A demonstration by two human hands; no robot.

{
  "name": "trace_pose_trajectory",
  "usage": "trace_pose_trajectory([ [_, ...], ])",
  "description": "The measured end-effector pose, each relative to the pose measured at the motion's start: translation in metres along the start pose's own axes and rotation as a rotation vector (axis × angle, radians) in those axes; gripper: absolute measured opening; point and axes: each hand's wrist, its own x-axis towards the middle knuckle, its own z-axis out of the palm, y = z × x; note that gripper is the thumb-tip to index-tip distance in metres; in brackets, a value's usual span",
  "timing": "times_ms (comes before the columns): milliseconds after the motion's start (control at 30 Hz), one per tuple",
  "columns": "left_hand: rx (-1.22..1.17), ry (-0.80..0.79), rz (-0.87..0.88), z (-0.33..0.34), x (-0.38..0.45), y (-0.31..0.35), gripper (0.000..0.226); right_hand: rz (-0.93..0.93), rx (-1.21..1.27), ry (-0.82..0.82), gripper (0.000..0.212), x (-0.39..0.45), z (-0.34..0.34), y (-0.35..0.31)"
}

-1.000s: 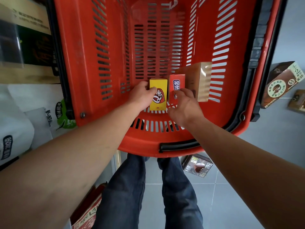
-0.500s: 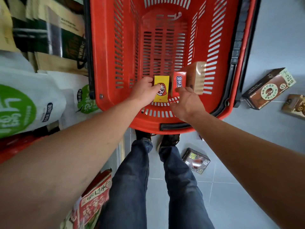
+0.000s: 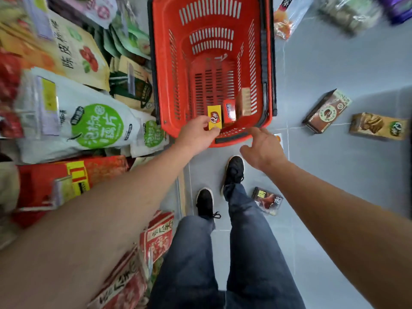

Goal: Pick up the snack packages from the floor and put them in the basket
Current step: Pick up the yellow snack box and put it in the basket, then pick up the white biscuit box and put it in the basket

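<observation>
Floor basket (image 3: 156, 63): yellow box (image 3: 214, 117) upright

A shop, grocery or snack aisle. Red plastic shopping basket (image 3: 268, 63) with slotted walls stands on grey tiled floor (image 3: 334, 63), small snack boxes (image 3: 229, 111) upright inside it. Along the left, shelves packed tight with retail goods: white bags with green round labels (image 3: 95, 126), tan pouches (image 3: 75, 54) with printed fruit, red gift boxes (image 3: 159, 237). More boxed snacks (image 3: 326, 111) lie loose on the floor right of the basket, bagged ones (image 3: 347, 12) near the far right corner.
</observation>
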Motion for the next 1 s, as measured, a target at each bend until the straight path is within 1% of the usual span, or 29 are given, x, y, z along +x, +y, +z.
trace_pose_trajectory([
  [100, 0.083, -0.012, 0.070, -0.006, -0.043, 0.004, 0.055, 0.040, 0.044, 0.073, 0.053, -0.049, -0.004, -0.003],
  [167, 0.131, -0.019, 0.132, -0.009, -0.068, 0.009, 0.055, 0.056, 0.065, 0.114, 0.055, -0.077, -0.005, -0.004],
  [233, 0.190, -0.028, 0.196, -0.007, -0.092, 0.015, 0.049, 0.083, 0.078, 0.145, 0.056, -0.103, -0.004, -0.001],
  [367, 0.249, -0.030, 0.268, 0.005, -0.128, 0.022, 0.042, 0.147, 0.107, 0.197, 0.057, -0.149, -0.001, 0.013],
  [433, 0.280, -0.051, 0.308, 0.021, -0.143, 0.025, 0.042, 0.195, 0.132, 0.228, 0.057, -0.176, 0.001, 0.030],
  [633, 0.345, -0.149, 0.343, 0.072, -0.169, 0.036, 0.056, 0.332, 0.184, 0.260, 0.056, -0.225, 0.014, 0.093],
  [833, 0.433, -0.217, 0.377, 0.144, -0.181, 0.050, 0.056, 0.425, 0.248, 0.257, 0.058, -0.246, 0.025, 0.172],
  [1000, 0.493, -0.228, 0.354, 0.197, -0.177, 0.066, 0.056, 0.435, 0.294, 0.239, 0.058, -0.245, 0.031, 0.233],
])
